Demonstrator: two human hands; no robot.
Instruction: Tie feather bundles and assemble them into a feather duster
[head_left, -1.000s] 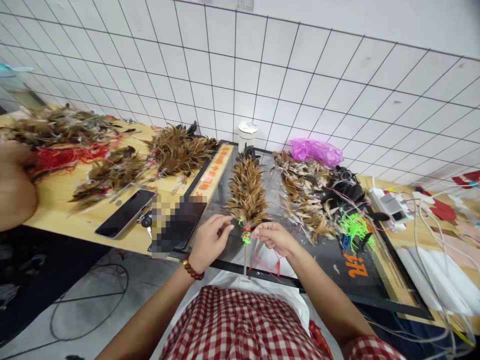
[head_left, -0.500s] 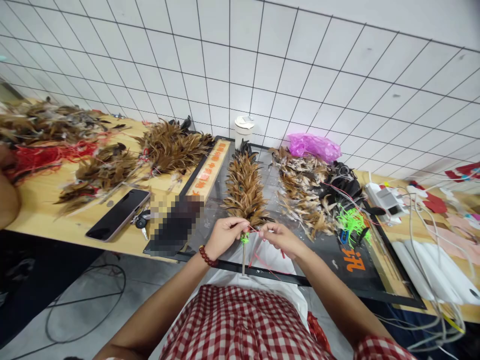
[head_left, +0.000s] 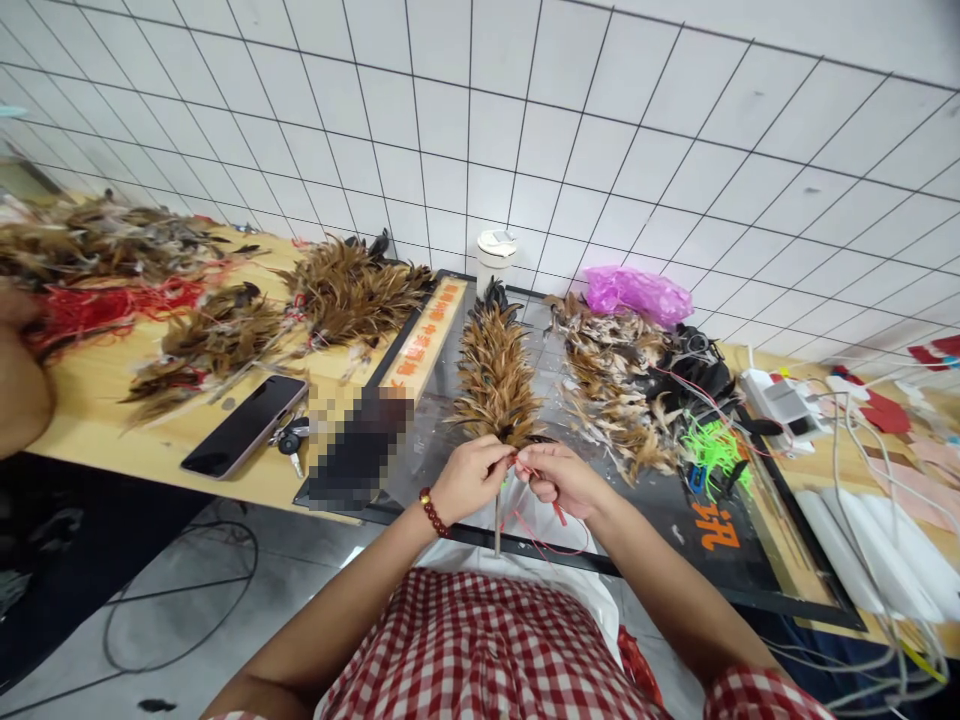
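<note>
Centred on the dark glass panel lies a feather duster [head_left: 496,375], its brown and black feathers pointing away from me and its thin stick [head_left: 497,535] towards me. My left hand [head_left: 476,478], wearing a beaded bracelet, is closed in a pinch at the base of the feathers, where a little green shows. Close beside it, my right hand [head_left: 561,480] pinches a red string [head_left: 551,545] against the duster's neck. The string's loose end loops down below my hands. Fingers partly hide the spot where string and stick meet.
Loose feathers [head_left: 622,400], a purple plastic bag [head_left: 637,292] and green strips [head_left: 716,455] lie right. Beyond the duster stands a white lidded cup [head_left: 495,260]. Leftward are a phone [head_left: 244,427], keys [head_left: 294,440], feather bundles [head_left: 352,295] and another person's arm [head_left: 22,390]. Cables hang at right.
My hands have come closer together, the right one moving in to meet the left at the duster's neck. The whole view has shifted slightly.
</note>
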